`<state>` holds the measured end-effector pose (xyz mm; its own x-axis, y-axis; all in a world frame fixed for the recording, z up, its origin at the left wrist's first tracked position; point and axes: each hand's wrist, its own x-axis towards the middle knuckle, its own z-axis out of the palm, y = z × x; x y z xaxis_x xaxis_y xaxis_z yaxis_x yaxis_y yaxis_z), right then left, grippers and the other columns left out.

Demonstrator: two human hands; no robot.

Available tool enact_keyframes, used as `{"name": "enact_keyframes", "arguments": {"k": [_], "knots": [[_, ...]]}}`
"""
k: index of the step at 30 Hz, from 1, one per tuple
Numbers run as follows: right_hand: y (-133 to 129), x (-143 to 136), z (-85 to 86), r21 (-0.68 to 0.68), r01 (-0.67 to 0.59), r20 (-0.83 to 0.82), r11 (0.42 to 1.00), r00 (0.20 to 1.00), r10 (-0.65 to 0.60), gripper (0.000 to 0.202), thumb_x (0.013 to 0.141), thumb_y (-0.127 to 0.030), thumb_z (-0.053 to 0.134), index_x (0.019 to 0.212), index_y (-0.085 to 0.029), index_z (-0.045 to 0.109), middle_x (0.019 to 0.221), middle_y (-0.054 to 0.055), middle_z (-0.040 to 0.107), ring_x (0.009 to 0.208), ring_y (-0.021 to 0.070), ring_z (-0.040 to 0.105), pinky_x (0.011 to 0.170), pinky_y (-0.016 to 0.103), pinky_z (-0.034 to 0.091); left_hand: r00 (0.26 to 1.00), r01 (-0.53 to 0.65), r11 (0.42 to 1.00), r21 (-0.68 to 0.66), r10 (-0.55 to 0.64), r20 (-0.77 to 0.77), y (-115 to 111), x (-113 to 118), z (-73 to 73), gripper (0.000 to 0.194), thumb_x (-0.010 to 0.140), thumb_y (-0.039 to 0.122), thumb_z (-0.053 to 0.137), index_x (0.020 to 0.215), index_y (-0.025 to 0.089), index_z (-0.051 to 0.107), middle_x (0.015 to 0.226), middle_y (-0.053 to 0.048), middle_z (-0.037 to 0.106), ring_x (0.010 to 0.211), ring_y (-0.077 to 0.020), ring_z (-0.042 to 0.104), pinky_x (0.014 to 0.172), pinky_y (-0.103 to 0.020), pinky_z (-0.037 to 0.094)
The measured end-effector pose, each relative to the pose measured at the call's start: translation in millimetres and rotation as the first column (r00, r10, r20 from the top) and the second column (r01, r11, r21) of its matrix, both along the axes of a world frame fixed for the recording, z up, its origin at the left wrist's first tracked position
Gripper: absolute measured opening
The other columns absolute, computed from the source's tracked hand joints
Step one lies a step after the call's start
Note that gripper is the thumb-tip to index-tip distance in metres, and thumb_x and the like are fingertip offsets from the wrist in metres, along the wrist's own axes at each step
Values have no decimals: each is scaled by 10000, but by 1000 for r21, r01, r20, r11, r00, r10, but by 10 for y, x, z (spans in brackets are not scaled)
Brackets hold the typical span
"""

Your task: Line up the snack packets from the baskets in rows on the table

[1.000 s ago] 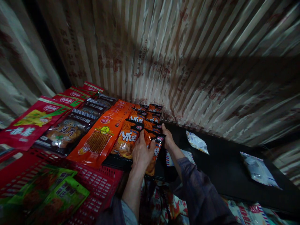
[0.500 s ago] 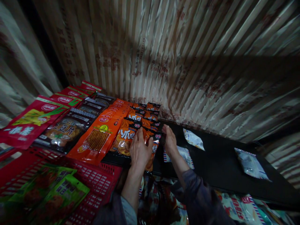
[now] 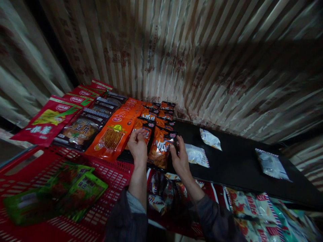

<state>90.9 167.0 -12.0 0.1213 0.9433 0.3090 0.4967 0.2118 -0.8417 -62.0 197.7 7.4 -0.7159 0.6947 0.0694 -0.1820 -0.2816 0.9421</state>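
Observation:
Two columns of black-and-orange snack packets lie on the black shelf. My left hand is over the front packet of the left column, its fingers loosely bent and apart, gripping nothing that I can see. The front packet of the right column lies face up between my hands. At that packet's right edge is my right hand, thumb and fingers apart; the thumb seems to touch the edge. Just right of this hand lies a whitish packet with a striped border.
Orange stick-snack bags, dark bags and red bags lie in rows at left. A red basket in front holds green packets. More packets sit below the shelf's front edge. Striped sheeting hangs behind.
My left hand has moved left off the right front packet onto the left one. That right packet now shows whole. My right hand has come down to its edge. The view has shifted slightly.

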Motion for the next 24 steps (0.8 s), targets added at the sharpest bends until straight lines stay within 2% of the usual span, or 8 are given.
{"name": "enact_keyframes", "arguments": {"k": [4,7,12,17,19,21,23,24], "knots": [[-229,-92,-103,153,-59,262,986,965,17,562,948,-408,427,1469,-223,322,1602,135,183,1484,272,159,1163,558,220,991,-32,999,31,27,128,-40,-76,66,190,678,258,540,804,141,623,772,-57,695,713,-164,685,774,-352,553],[-326,-152,-161,191,-119,399,974,916,34,599,934,-398,478,1488,-285,280,1628,103,47,1494,317,80,1146,605,212,977,-42,999,13,38,208,-70,-156,89,198,650,281,556,789,151,609,764,-40,694,706,-149,679,763,-326,540],[-305,-188,-235,179,-158,444,971,894,64,775,874,-400,595,1521,-286,184,1619,103,-132,1491,355,27,1133,585,267,963,-79,997,4,75,258,-135,-292,123,221,621,282,562,794,153,611,745,-24,688,683,-126,666,733,-282,520],[-251,-185,-243,203,-177,463,963,884,65,741,901,-369,555,1524,-291,161,1622,108,-107,1492,344,44,1135,592,263,960,-69,997,-28,74,270,-168,-393,118,217,626,284,598,801,157,612,773,-33,695,712,-139,675,729,-283,514],[-241,-192,-228,212,-186,474,959,878,66,729,908,-360,543,1524,-288,159,1622,103,-111,1493,343,38,1136,592,263,968,-116,993,-36,121,220,-163,-433,89,185,654,271,570,797,160,609,768,-30,691,706,-143,674,728,-295,521],[-235,-204,-214,227,-188,482,956,874,58,718,913,-350,533,1523,-288,160,1622,94,-119,1493,342,35,1138,592,258,979,-184,982,-29,186,81,-163,-470,57,174,705,252,510,812,163,614,779,-34,691,730,-154,676,754,-320,533],[-238,-221,-211,249,-188,490,950,870,44,694,921,-332,517,1520,-297,169,1624,79,-116,1493,337,41,1145,596,242,963,-228,973,-34,220,-158,-177,-491,35,216,756,223,458,856,164,639,837,-58,701,817,-179,678,832,-367,533],[-242,-231,-216,259,-186,494,948,869,35,679,925,-319,507,1518,-304,178,1625,71,-115,1493,337,42,1146,601,233,931,-229,972,-54,203,-304,-188,-489,30,240,775,211,450,889,166,657,897,-74,707,895,-198,671,893,-396,517]]}}
